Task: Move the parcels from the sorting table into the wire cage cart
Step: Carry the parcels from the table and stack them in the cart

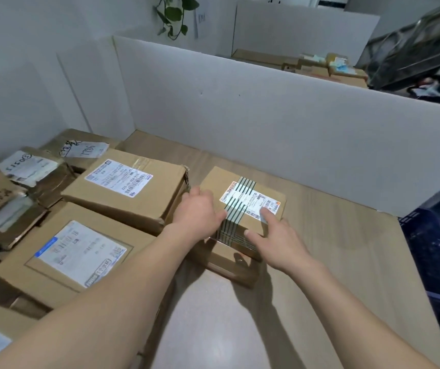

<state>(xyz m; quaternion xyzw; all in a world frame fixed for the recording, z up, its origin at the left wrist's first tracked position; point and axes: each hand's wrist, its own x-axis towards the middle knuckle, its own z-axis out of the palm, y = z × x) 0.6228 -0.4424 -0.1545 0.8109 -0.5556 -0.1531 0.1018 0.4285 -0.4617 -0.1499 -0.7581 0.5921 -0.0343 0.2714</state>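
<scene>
Two hands (236, 225) on taped parcel (243, 206)

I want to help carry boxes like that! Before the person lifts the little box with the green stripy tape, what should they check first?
1. Both hands on the small taped box: ok; left hand lies over its left side, right hand touches its near right edge.
2. Firm grip: not ok yet; the fingers lie mostly straight, not wrapped round.
3. Tape holding it closed: ok, the strips look whole.
4. Room to lift: ok on the right; a bigger labelled box sits close on the left.
5. Wire cage cart ready: cannot tell, none clearly in view.
</scene>
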